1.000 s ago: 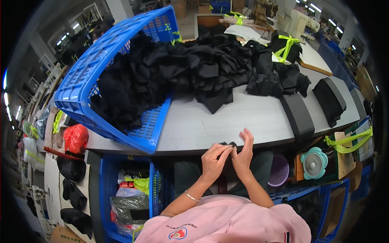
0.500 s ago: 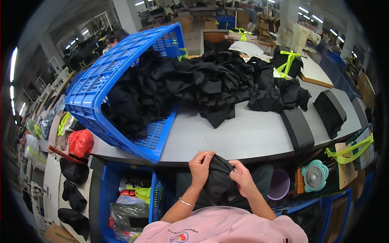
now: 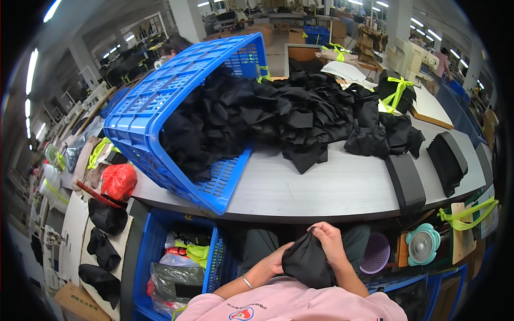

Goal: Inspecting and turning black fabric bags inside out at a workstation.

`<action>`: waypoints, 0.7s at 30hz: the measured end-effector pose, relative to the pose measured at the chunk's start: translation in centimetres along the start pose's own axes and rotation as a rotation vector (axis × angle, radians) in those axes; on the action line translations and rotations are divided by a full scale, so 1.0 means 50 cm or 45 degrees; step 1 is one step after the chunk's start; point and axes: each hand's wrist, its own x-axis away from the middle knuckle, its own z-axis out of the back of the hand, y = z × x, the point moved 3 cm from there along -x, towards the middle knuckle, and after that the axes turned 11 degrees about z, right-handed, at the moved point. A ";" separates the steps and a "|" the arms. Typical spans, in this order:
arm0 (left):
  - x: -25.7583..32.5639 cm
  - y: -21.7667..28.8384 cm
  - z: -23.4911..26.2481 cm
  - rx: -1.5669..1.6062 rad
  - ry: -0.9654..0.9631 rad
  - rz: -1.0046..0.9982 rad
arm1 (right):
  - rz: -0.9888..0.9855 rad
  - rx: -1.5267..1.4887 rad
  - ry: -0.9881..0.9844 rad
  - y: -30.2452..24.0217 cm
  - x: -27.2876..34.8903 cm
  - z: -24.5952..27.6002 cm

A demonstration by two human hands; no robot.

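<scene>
A piece of black cloth (image 3: 306, 263) hangs between my two hands, close to my body and below the table's front edge. My left hand (image 3: 278, 259) grips its left side, with the fingers partly behind the fabric. At its upper right edge, my right hand (image 3: 330, 242) pinches the cloth between thumb and fingers. Beyond them, a large heap of black cloth pieces (image 3: 305, 109) spills over the table from a blue plastic crate (image 3: 128, 124) lying on its side.
Stacks of dark flat pieces (image 3: 405, 182) stand at the table's right. Below left is a blue crate (image 3: 140, 278) with bagged items, beside a board holding several black pieces (image 3: 99, 283). A purple basket (image 3: 376, 254) and a small teal fan (image 3: 423, 244) sit at lower right.
Both hands have come lower and nearer my body with the black cloth. My left hand moved from its top edge to its left side; my right hand now pinches the upper edge. The view shifted slightly.
</scene>
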 end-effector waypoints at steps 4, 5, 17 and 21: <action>0.032 -0.004 -0.010 -0.184 -0.329 -0.057 | -0.249 -0.267 -0.100 0.004 0.006 -0.019; 0.040 0.001 -0.016 -0.224 -0.406 -0.044 | -0.263 -0.246 -0.122 0.001 0.004 -0.026; 0.018 0.010 -0.035 -1.077 -0.687 -0.311 | 0.608 1.022 -0.245 0.009 -0.058 -0.101; 0.017 0.036 -0.072 -1.679 -0.234 -0.022 | 0.455 0.939 -0.370 0.084 -0.078 -0.103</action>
